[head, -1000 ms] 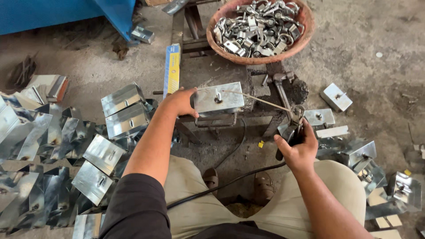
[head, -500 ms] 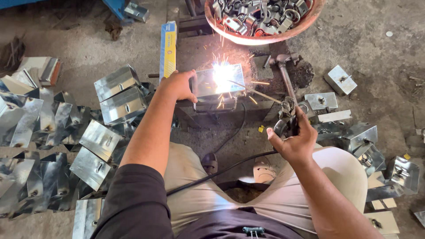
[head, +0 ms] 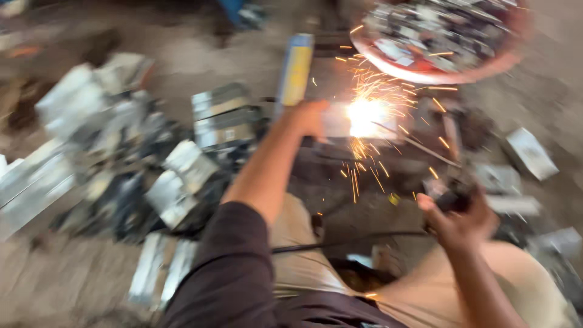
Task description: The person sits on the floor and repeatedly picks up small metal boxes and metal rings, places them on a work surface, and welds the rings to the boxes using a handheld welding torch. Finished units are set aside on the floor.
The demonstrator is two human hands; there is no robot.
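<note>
Pressing my left hand (head: 306, 118) flat against the metal plate (head: 337, 121) at centre frame, I grip the electrode holder (head: 452, 200) in my clenched right hand (head: 458, 222) at lower right, its rod (head: 416, 144) slanting up-left into the sparks (head: 364, 115).

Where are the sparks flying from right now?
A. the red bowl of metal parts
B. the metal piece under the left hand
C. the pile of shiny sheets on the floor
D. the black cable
B: the bright flash sits on the metal piece right beside the left hand.
</note>
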